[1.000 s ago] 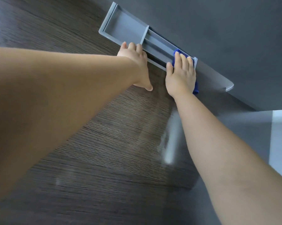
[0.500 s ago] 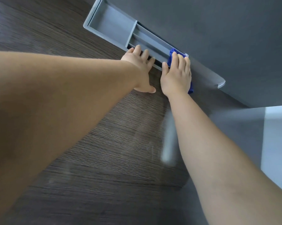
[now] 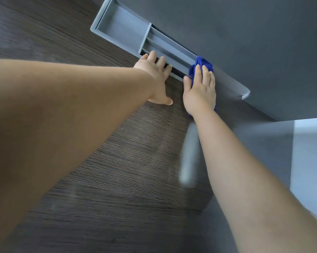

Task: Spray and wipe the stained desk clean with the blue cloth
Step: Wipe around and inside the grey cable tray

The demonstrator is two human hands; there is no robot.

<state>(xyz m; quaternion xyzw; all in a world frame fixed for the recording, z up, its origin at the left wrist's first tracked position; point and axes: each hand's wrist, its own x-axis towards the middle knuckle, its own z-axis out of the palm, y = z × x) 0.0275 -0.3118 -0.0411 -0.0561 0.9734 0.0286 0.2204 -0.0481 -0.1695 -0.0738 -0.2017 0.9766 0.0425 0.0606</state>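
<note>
The desk (image 3: 117, 161) has a dark wood-grain top. At its far edge, my right hand (image 3: 199, 90) lies flat with straight fingers on the blue cloth (image 3: 202, 63), pressing it against the right end of a grey recessed tray (image 3: 121, 31). Most of the cloth is hidden under the hand. Just to the left, my left hand (image 3: 156, 77) rests on the desk with its fingers spread over the tray's front rim and the thumb on the wood. No spray bottle is in view.
The grey tray is set into the desk along a dark grey back panel (image 3: 245, 33). A pale glare streak (image 3: 187, 157) lies on the wood beside my right forearm. The desk's right edge borders a light floor (image 3: 311, 152).
My right hand has pushed the cloth a little further right along the tray's end. My left hand has stayed by the tray's rim. The view has shifted, so the tray sits further right.
</note>
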